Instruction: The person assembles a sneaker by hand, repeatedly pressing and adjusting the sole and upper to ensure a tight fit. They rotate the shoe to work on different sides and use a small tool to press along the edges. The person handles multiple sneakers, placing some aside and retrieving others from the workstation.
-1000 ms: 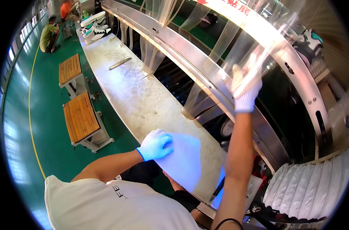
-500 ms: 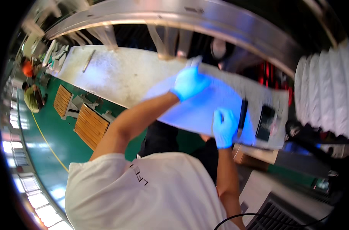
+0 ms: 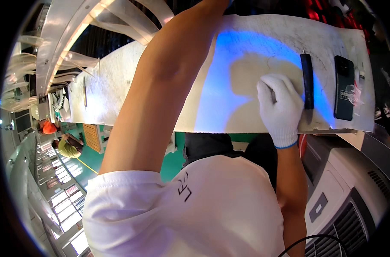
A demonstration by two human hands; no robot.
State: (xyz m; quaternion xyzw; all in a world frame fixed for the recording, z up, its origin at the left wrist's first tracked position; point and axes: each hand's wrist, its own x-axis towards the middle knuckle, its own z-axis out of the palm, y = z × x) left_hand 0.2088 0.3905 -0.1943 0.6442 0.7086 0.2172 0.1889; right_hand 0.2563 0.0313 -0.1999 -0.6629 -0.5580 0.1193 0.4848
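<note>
My right hand (image 3: 280,105), in a white knit glove with a blue-edged cuff, rests at the near side of a pale, scuffed tabletop (image 3: 182,115). Its fingers are loosely curled into a fist, and nothing sticks out of it. Just right of it lies a tool with a black handle (image 3: 307,81) and a thin metal tip. Farther right are a dark phone (image 3: 344,90) and a crumpled clear wrapper (image 3: 355,95). My left arm (image 3: 171,68) stretches up and away across the table; its hand is beyond the top edge of the picture.
A blue light patch (image 3: 214,94) falls over the table. Curved metal framing with translucent strips (image 3: 126,25) rises at the far left. A thin rod (image 3: 85,92) lies at the table's left end. A grey-white machine (image 3: 345,180) stands at lower right. Another person (image 3: 68,145) is in the left background.
The view has turned and come nearer the table. My left hand has gone from over the table out past the top edge. My right hand stays curled beside the black-handled tool.
</note>
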